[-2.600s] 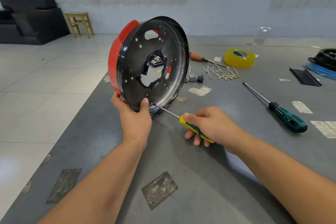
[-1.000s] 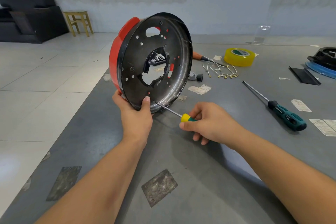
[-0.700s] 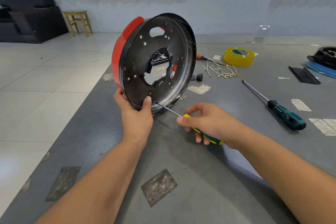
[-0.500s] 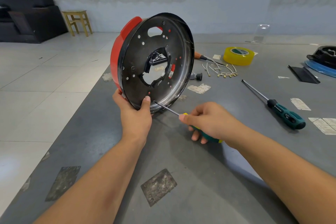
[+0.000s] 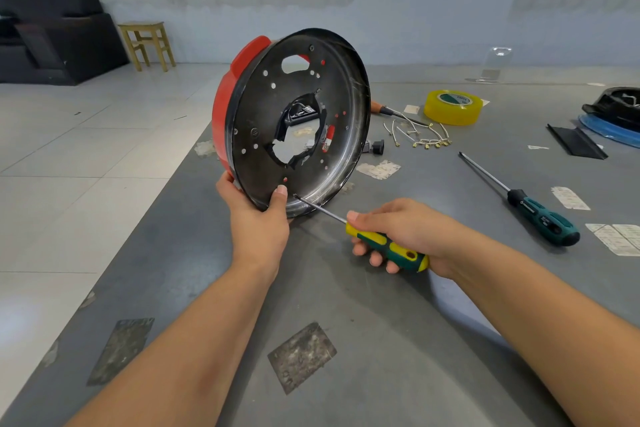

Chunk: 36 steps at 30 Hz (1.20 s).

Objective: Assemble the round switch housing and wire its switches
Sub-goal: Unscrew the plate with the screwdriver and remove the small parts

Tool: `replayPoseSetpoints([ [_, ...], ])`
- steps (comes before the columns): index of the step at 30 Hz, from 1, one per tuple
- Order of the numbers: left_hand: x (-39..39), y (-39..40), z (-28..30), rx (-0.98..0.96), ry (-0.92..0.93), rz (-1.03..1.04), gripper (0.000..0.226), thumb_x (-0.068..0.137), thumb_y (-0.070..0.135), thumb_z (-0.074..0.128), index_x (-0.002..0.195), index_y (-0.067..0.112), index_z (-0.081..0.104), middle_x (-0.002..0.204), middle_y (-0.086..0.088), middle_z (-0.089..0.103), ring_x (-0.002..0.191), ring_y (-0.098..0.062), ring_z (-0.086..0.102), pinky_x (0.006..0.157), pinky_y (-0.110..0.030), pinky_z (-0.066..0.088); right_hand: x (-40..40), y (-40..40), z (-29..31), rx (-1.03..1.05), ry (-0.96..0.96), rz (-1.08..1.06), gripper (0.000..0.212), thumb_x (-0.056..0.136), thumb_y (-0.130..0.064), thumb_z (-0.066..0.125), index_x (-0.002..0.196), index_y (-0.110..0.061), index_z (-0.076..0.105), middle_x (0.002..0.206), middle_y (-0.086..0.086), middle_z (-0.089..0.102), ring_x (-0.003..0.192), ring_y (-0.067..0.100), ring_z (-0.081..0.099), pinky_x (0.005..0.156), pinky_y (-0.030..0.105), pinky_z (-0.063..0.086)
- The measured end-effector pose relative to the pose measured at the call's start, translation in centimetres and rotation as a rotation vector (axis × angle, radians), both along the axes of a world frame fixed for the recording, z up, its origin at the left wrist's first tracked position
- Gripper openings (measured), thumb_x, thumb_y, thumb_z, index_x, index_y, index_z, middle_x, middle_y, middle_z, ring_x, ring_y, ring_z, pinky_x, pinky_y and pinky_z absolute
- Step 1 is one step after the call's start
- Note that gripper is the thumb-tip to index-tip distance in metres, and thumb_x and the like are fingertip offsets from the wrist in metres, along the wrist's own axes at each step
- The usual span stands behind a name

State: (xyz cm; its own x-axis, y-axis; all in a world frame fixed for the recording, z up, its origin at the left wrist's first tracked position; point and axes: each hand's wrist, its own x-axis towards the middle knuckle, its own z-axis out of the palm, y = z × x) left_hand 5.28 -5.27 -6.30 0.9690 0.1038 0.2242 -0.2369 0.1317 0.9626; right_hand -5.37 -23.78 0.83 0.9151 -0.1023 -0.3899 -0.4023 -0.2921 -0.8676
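Note:
The round switch housing [image 5: 273,107], a black perforated disc backed by a red shell, stands on its edge on the grey table [image 5: 346,322]. My left hand [image 5: 258,222] grips its lower rim, thumb on the black face. My right hand [image 5: 405,232] holds a yellow-and-green screwdriver [image 5: 388,246], whose tip touches the disc's lower rim just right of my left thumb. A small black switch part [image 5: 375,146] lies behind the housing. Loose short wires with brass terminals [image 5: 420,137] lie further back.
A second, larger green screwdriver [image 5: 533,208] lies at the right. A yellow tape roll [image 5: 453,107] and an orange-handled tool [image 5: 384,109] sit at the back. A black and blue part [image 5: 613,114] is at the far right edge. The table's left edge drops to tiled floor.
My right hand has rolled on the screwdriver handle, showing more of it, with the tip staying at the same spot on the rim. The housing and my left hand hardly moved.

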Motion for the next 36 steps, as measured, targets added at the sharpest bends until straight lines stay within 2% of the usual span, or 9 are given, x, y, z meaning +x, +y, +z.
replayPoseSetpoints([
  [3,-0.2,0.0,0.1,0.007,0.0,-0.01,0.057,0.09,0.021,0.069,0.133,0.036,0.036,0.101,0.036,0.068,0.088,0.001,0.072,0.088,-0.055,0.063,-0.1,0.0,0.1,0.036,0.058,0.043,0.05,0.101,-0.051,0.056,0.101,-0.004,0.073,0.089,0.007,0.078,0.052,0.011,0.058,0.046,0.023,0.049],
  [6,-0.2,0.0,0.1,0.008,-0.001,-0.016,0.059,0.087,0.026,0.069,0.134,0.037,0.036,0.103,0.035,0.068,0.089,-0.002,0.073,0.089,-0.057,0.063,-0.1,0.4,0.0,-0.06,-0.005,0.023,0.043,0.091,-0.05,0.072,0.103,-0.009,0.068,0.087,0.007,0.077,0.049,0.016,0.057,0.044,0.024,0.046],
  [10,-0.1,0.0,0.0,-0.011,0.002,-0.022,0.059,0.085,0.026,0.069,0.133,0.038,0.036,0.102,0.034,0.068,0.088,-0.001,0.073,0.087,-0.057,0.064,-0.1,1.0,-0.4,-0.159,-0.055,0.003,0.04,0.081,-0.039,0.085,0.093,-0.009,0.061,0.062,0.003,0.07,0.049,0.017,0.063,0.046,0.024,0.05],
  [16,-0.1,0.0,0.1,-0.011,0.016,-0.022,0.06,0.085,0.025,0.07,0.133,0.04,0.037,0.105,0.035,0.067,0.099,-0.006,0.072,0.092,-0.058,0.061,-0.2,0.4,0.5,0.105,0.092,0.037,0.048,0.1,-0.049,0.059,0.102,-0.003,0.074,0.075,0.004,0.073,0.054,0.013,0.062,0.048,0.022,0.05],
  [22,-0.1,0.0,0.2,-0.013,0.031,-0.016,0.061,0.085,0.026,0.071,0.133,0.042,0.037,0.103,0.037,0.068,0.099,-0.009,0.072,0.093,-0.059,0.06,0.1,1.1,-0.3,-0.116,-0.048,-0.043,0.044,0.074,-0.036,0.091,0.094,-0.007,0.064,0.076,0.01,0.07,0.051,0.019,0.062,0.048,0.025,0.051],
  [26,-0.2,0.0,0.3,-0.017,0.043,-0.017,0.062,0.083,0.029,0.07,0.134,0.039,0.037,0.102,0.036,0.067,0.104,-0.015,0.071,0.094,-0.058,0.06,0.1,0.9,-0.3,-0.11,-0.058,-0.024,0.039,0.085,-0.039,0.081,0.091,-0.003,0.068,0.08,0.01,0.077,0.051,0.016,0.063,0.048,0.026,0.053],
  [30,-0.3,-0.1,0.4,-0.007,0.029,-0.031,0.061,0.083,0.027,0.07,0.131,0.045,0.037,0.105,0.036,0.068,0.109,-0.015,0.07,0.095,-0.058,0.06,0.0,0.5,0.7,0.083,0.115,0.007,0.046,0.097,-0.045,0.066,0.1,0.001,0.071,0.092,0.014,0.079,0.05,0.012,0.058,0.045,0.022,0.05],
  [33,-0.3,-0.1,0.4,-0.015,0.031,-0.026,0.062,0.083,0.027,0.07,0.132,0.046,0.037,0.107,0.037,0.068,0.106,-0.009,0.071,0.094,-0.057,0.061,0.0,0.7,0.7,0.096,0.106,-0.001,0.045,0.095,-0.043,0.07,0.108,0.0,0.068,0.099,0.015,0.078,0.049,0.013,0.057,0.043,0.022,0.047],
  [36,-0.4,-0.1,0.5,-0.04,0.033,-0.019,0.062,0.084,0.024,0.07,0.133,0.044,0.038,0.107,0.037,0.068,0.111,-0.014,0.07,0.094,-0.056,0.061,0.1,1.0,0.4,-0.094,0.017,0.001,0.035,0.083,-0.034,0.084,0.095,-0.008,0.064,0.075,0.012,0.071,0.047,0.017,0.058,0.044,0.024,0.048],
])
